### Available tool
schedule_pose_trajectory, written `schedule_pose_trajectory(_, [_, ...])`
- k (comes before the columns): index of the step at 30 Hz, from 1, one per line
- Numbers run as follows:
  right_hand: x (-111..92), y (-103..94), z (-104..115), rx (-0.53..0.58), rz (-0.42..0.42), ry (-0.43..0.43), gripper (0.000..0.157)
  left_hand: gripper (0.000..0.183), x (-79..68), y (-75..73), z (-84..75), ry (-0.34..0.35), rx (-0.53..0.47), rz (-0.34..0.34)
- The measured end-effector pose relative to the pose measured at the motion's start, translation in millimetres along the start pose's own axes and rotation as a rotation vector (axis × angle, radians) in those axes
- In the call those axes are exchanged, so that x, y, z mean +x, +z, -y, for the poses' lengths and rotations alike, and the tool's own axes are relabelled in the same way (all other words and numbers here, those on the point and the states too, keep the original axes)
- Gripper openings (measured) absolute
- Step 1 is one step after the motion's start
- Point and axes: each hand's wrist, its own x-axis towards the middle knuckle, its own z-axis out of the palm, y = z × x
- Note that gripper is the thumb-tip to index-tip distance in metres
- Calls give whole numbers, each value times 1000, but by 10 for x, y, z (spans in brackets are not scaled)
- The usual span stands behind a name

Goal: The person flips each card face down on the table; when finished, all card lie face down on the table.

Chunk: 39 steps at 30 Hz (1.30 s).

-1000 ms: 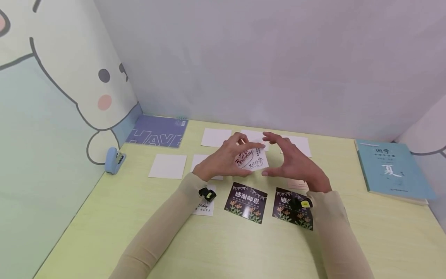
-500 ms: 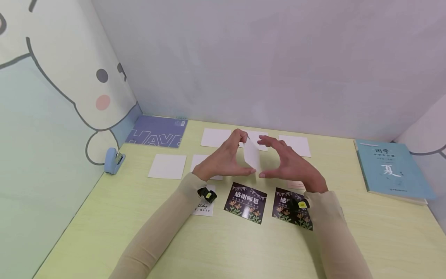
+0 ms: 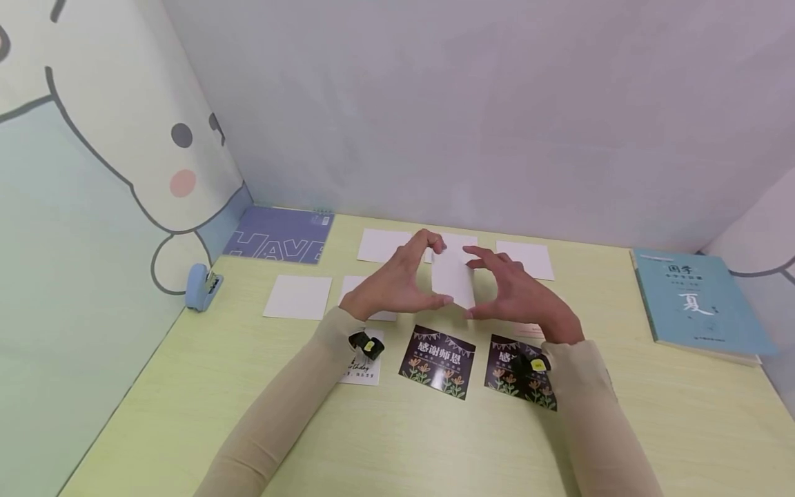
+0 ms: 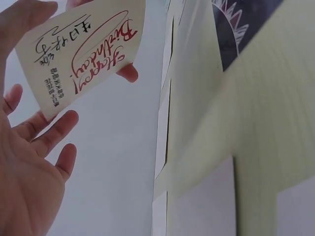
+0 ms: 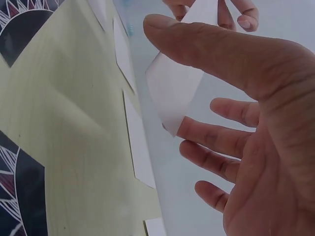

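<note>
A square card is up between both hands, its blank white side towards the head camera. In the left wrist view the card's other face shows red "Happy Birthday" lettering and black writing. My left hand holds it at the left side, index finger at the top and thumb at the bottom. My right hand has its thumb and index finger at the right-hand corners; in the right wrist view an index fingertip meets the card's corner. Two black flower cards, the middle one and the right one, lie in front.
Several blank white cards lie behind the hands and to the left, among them one card. A lettered white card lies below my left wrist, a pink card below my right. Around them are a blue stapler, a purple notebook and a blue book.
The card has turned between the hands, from its lettered face through nearly edge-on to its blank side. My right fingers have come to its corners; both arms stay almost in place.
</note>
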Motion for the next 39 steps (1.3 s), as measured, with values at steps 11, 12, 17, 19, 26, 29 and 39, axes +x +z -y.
schedule_pose_trajectory(11, [1,75,-67,-89,67,99,115,84,-11,53,50,-173,168,203])
schedule_pose_trajectory(12, [8,88,-67,-100,72,100,115,84,-17,69,61,-193,174,220])
schedule_pose_trajectory(17, [28,142,-54,-167,84,95,116,87,-40,147,93,-246,199,274])
schedule_pose_trajectory(19, [27,152,-49,-199,88,97,114,88,-43,168,98,-253,203,286])
schedule_pose_trajectory(26, [-22,90,-37,-263,77,112,111,87,-56,130,67,-246,234,288])
schedule_pose_trajectory(29, [-54,30,-58,-241,56,107,106,87,-43,96,28,-229,227,279])
schedule_pose_trajectory(39, [-376,-132,-372,-180,34,89,86,89,253,354,-201,-119,270,362])
